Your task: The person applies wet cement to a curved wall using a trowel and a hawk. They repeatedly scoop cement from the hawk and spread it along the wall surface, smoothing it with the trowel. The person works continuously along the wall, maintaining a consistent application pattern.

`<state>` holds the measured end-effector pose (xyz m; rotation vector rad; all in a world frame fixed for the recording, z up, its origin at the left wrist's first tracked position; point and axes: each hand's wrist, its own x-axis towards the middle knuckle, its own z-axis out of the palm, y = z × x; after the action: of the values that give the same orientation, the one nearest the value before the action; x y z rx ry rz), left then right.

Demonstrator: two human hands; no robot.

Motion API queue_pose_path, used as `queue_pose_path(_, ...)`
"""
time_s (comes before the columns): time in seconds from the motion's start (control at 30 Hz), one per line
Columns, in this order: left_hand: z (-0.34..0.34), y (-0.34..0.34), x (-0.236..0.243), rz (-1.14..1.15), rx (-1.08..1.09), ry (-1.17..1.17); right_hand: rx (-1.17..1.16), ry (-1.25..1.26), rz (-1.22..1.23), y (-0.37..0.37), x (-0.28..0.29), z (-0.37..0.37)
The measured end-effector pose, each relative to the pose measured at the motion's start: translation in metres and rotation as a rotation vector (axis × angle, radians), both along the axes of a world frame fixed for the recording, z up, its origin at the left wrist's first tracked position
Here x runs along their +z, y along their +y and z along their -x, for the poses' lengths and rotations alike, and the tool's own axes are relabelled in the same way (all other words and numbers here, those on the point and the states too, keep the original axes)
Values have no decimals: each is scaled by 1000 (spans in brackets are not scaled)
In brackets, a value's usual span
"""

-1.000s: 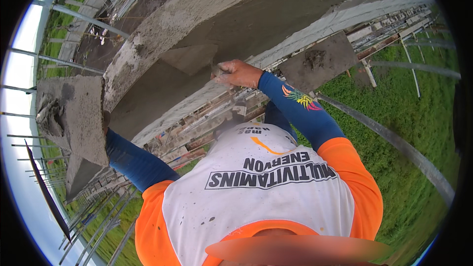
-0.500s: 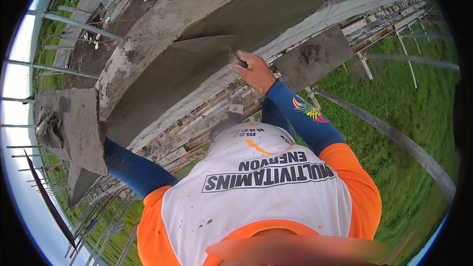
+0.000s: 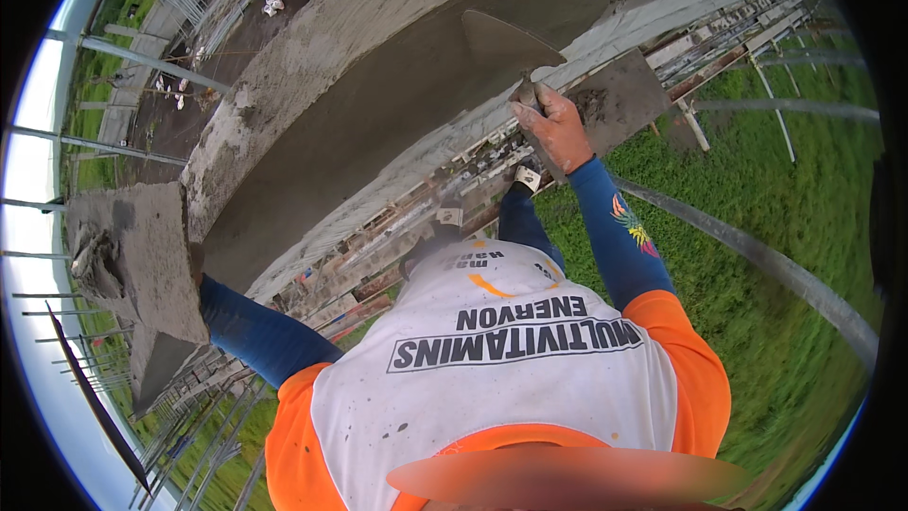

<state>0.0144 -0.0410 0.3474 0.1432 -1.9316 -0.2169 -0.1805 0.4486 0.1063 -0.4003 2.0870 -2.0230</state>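
Note:
My right hand [image 3: 556,128] is closed round the handle of a trowel [image 3: 508,45]. Its thin blade lies along the grey face of a curved concrete wall [image 3: 374,99], coated with smooth wet mortar. Off to the left, a square mortar board [image 3: 151,227] is held up on my left hand [image 3: 197,261], mostly concealed by the board. A lump of wet mortar [image 3: 95,260] sits near the board's outer edge. How the left fingers wrap its underside is hidden.
A flat board with mortar [image 3: 619,99] rests beyond my right hand. Scaffold planks [image 3: 359,270] run below the wall, with my feet among them. A long metal pole [image 3: 757,265] crosses above grass on the right. More scaffold pipes [image 3: 151,57] stand at the left.
My right hand has moved right along the wall with the trowel, and the blade has turned. The left hand's mortar board has stayed nearly in place.

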Motion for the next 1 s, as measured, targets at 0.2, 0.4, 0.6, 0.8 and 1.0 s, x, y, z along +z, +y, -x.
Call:
queue_pose_path(0.2, 10, 13, 0, -286, -192, 112, 304, -306, 406, -56, 17, -16)
queue_pose_path(0.4, 13, 15, 2, -408, -333, 129, 447, -405, 582, -102, 18, -18)
queue_pose_path(0.6, 13, 18, 1, -292, -183, 54, 369, -459, 663, -101, -14, -15)
queue_pose_path(0.8, 10, 23, 5, 5, 0, -35, 257, -497, 337, -71, -68, -38)
queue_pose_path(1.0, 12, 29, -3, -231, -207, 99, 264, -233, 49, -82, -44, -30)
